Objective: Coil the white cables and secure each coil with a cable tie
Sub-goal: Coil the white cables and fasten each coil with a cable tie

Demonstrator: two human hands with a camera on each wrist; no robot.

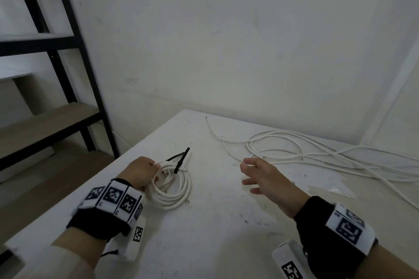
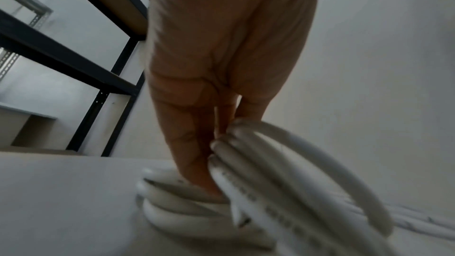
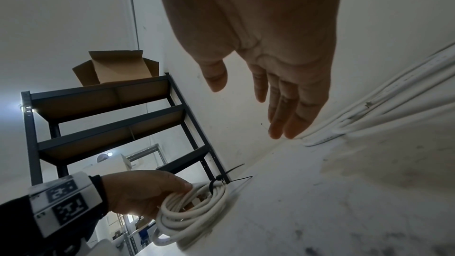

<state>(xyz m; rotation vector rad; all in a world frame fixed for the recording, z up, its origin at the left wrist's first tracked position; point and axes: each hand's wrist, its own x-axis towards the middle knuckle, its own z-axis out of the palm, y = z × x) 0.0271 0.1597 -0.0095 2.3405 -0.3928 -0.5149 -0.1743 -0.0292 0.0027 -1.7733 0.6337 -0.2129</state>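
My left hand (image 1: 140,171) curls its fingers (image 2: 194,143) round the near-left side of the coiled white cable (image 1: 172,188), which lies on the white table (image 1: 215,233) near its left edge. A black cable tie (image 1: 180,159) wraps the coil's far side, its tail sticking up. My right hand (image 1: 265,179) hovers to the right, fingers (image 3: 290,108) spread and relaxed, holding nothing. The loose white cable (image 1: 294,149) sprawls uncoiled across the far right of the table, just beyond that hand.
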